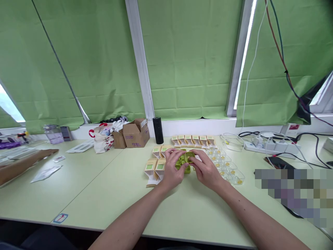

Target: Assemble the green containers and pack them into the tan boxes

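My left hand and my right hand meet over the table, both closed on a small green square cup. My left fingertips pinch its left side. From the right, my right thumb and fingers grip it, with a fingertip at its opening. Several similar green square cups lie close together beneath, partly covered by my hands. Just left of my left hand stand folded kraft boxes with green labels. Beside my right hand is a group of clear plastic trays, each with a small yellow piece.
More kraft boxes line up behind my hands. A black cylinder, a cardboard carton and a cloth bag stand at the back. White power strips with tangled cables lie right; a blurred patch covers part of that side.
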### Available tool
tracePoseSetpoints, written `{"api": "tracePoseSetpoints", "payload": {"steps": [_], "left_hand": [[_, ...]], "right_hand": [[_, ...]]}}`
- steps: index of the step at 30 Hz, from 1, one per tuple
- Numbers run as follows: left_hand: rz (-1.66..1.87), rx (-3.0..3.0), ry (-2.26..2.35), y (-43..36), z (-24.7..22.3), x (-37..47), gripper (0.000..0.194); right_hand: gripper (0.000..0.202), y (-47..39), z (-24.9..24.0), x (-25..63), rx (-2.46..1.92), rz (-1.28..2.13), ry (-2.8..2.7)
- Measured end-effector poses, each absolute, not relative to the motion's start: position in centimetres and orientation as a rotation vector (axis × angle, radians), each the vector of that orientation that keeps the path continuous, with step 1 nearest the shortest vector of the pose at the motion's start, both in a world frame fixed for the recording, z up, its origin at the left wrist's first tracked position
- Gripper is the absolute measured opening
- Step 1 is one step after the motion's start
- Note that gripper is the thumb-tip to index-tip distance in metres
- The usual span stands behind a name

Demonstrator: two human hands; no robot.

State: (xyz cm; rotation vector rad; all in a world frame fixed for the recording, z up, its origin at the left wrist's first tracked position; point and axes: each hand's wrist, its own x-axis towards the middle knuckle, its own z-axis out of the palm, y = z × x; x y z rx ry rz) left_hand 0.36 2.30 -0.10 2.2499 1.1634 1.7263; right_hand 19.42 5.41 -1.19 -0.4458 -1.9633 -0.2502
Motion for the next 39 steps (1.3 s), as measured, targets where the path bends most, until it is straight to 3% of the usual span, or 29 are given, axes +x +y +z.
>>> {"api": "tracePoseSetpoints", "payload": {"steps": [16,29,36,39], "left_hand": [[1.724,2.253,1.134,2.4,-0.2,0.2,0.036],[1.724,2.029,1.217,3.2,-0.6,0.2,0.015],[1.680,1.813,1.223,4.0,-0.9,0.1,0.022],[1.648,1.812,1.246,4.1,-1.0,0.1,0.024]], "right_hand": [[0.030,5.7,-1.7,19.4,-0.484,-0.105,-1.918],[0.035,4.5,-1.0,18.9,-0.779,0.624,-1.702],[0.054,4.3,-0.7,18.9,-0.721,0.574,-1.813],[0.051,4.6,-1.2,18.8,-0.778,0.519,-1.821]]}}
